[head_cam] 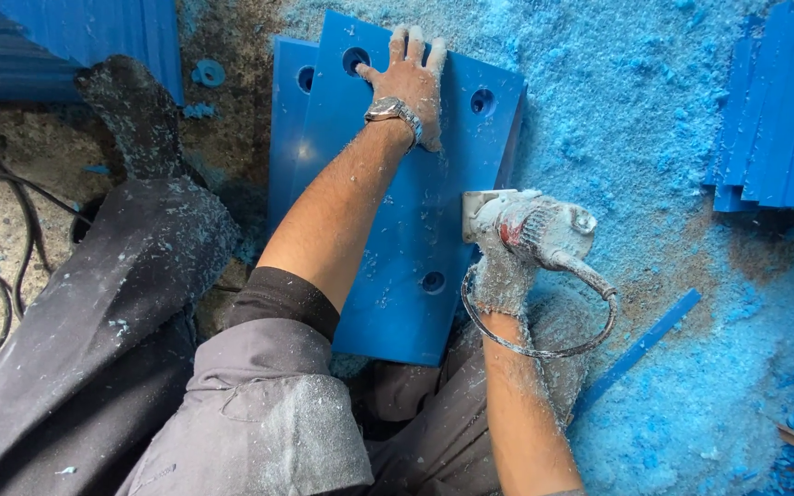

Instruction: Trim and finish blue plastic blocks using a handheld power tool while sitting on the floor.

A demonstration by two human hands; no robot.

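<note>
Currently our right hand (500,280) is wrapped tight around a dust-caked power trimmer (535,230), its base on the right edge of the blue plastic sheet (406,248). That sheet lies on the shavings-covered floor (691,367), long axis running away from us, directly left of the tool. Farther out, our left hand (408,83) presses flat, fingers spread, at the sheet's far edge between two holes. Nearer hand: the right.

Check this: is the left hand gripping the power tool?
No, the left hand lies flat on the blue panel, while the right hand holds the power tool.
</note>
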